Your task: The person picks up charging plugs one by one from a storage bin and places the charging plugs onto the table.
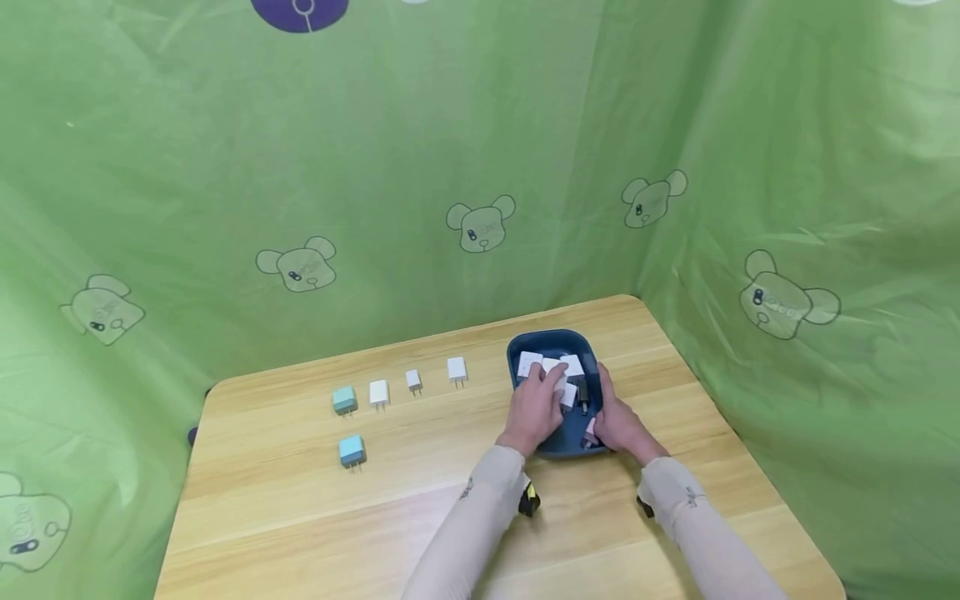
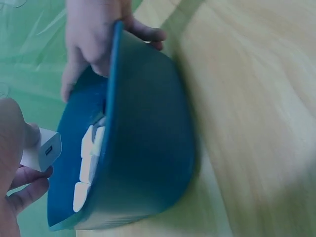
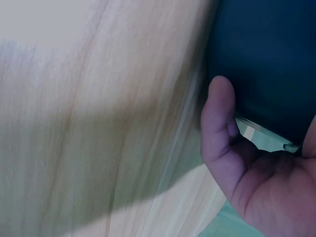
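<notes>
A dark blue plastic bin (image 1: 551, 340) stands on the table and holds several white chargers (image 1: 530, 362), a black adapter (image 1: 583, 392) and a pale plug (image 1: 590, 432) near its front right. Over the bin's left part, my left hand (image 1: 529, 410) pinches a white charger (image 2: 43, 150) whose USB port shows in the left wrist view. My right hand (image 1: 618, 425) grips the bin's right wall, with fingers inside and thumb outside in the left wrist view. Part of the bin's contents is hidden by the left hand.
Left of the bin, a back row has a teal charger (image 1: 345, 398), a white charger (image 1: 378, 392), a small white charger (image 1: 413, 381) and another white one (image 1: 457, 368). A blue charger (image 1: 351, 450) lies in front. Green curtains (image 1: 480, 283) hang around the wooden table (image 1: 285, 517).
</notes>
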`<state>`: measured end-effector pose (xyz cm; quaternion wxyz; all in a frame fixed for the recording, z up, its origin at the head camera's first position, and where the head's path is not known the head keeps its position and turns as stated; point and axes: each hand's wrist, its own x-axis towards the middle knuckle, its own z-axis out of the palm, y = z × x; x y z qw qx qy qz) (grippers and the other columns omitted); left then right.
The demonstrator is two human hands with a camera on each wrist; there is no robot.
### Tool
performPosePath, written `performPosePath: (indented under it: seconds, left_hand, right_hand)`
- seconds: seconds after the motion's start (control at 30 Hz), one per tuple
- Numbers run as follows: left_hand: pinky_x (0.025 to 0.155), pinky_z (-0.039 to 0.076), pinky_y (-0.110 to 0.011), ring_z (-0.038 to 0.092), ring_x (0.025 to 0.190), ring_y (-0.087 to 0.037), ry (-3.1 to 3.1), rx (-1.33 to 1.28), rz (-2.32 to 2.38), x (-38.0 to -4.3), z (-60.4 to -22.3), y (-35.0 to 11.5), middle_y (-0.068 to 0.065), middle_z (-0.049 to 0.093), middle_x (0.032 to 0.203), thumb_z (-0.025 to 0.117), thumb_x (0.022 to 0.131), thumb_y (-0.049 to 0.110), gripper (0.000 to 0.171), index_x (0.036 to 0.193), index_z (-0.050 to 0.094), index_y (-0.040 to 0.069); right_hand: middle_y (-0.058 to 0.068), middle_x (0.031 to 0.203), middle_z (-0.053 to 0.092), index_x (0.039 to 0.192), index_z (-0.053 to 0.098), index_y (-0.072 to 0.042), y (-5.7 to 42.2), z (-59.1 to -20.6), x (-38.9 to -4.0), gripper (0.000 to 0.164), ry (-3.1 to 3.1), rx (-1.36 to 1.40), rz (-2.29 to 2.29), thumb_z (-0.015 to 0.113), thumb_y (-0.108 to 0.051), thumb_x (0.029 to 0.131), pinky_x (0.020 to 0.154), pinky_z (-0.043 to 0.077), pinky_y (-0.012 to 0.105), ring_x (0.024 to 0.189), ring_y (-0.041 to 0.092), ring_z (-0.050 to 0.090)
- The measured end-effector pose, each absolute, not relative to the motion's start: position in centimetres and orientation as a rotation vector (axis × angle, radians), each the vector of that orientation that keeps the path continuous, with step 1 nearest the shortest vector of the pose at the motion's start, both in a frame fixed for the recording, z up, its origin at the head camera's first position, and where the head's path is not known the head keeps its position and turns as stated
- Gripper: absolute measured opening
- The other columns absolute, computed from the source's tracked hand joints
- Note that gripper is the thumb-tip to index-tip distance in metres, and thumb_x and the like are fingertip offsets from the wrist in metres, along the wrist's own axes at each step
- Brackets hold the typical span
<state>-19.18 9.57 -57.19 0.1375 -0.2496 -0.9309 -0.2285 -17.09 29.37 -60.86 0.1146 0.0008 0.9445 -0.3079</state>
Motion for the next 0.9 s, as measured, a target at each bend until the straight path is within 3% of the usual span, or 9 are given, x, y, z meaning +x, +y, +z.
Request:
performPosePath:
  seconds: [0.17, 0.3, 0.6, 0.9]
  left_hand:
    - [0.067, 0.055, -0.029, 0.062, 0.076, -0.017, -2.673, -0.61, -0.798, -19.3, -56.6, 8.8, -0.006, 0.06, 0.107, 0.065, 0.098, 0.025, 0.041, 0.138, 0.056, 0.021]
    - [0.071, 0.055, -0.03, 0.063, 0.081, -0.019, -2.672, -0.502, -0.895, -19.4, -56.4, 8.2, -0.005, 0.063, 0.109, 0.065, 0.098, 0.03, 0.037, 0.133, 0.056, 0.021]
    - [0.075, 0.055, -0.031, 0.063, 0.086, -0.019, -2.471, -0.351, -1.09, -19.7, -56.2, 6.0, -0.004, 0.068, 0.096, 0.076, 0.091, 0.027, 0.029, 0.108, 0.058, 0.013]
    - [0.075, 0.052, -0.03, 0.064, 0.08, -0.02, -2.331, -0.072, -1.339, -19.5, -56.4, 2.2, -0.008, 0.068, 0.084, 0.083, 0.084, 0.029, 0.035, 0.085, 0.055, 0.009]
  right_hand:
    - [0.013, 0.068, 0.054, 0.16, -0.015, -0.016, 29.3, -60.9, -17.1, 0.094, 2.767, 0.008, -0.903, 0.045, 0.002, 0.091, 0.054, 0.041, 0.033, 0.059, 0.024, 0.054]
    - [0.013, 0.068, 0.053, 0.16, -0.016, -0.016, 29.2, -60.6, -17.0, 0.094, 2.759, 0.025, -0.888, 0.044, 0.002, 0.091, 0.053, 0.041, 0.033, 0.058, 0.024, 0.053]
    - [0.016, 0.071, 0.056, 0.16, -0.016, -0.016, 29.0, -60.0, -17.1, 0.093, 2.758, 0.028, -0.887, 0.043, 0.004, 0.091, 0.053, 0.041, 0.033, 0.059, 0.025, 0.054]
    - [0.015, 0.07, 0.054, 0.16, -0.017, -0.015, 28.9, -60.0, -16.9, 0.093, 2.761, 0.019, -0.881, 0.043, 0.004, 0.091, 0.053, 0.04, 0.033, 0.059, 0.025, 0.054]
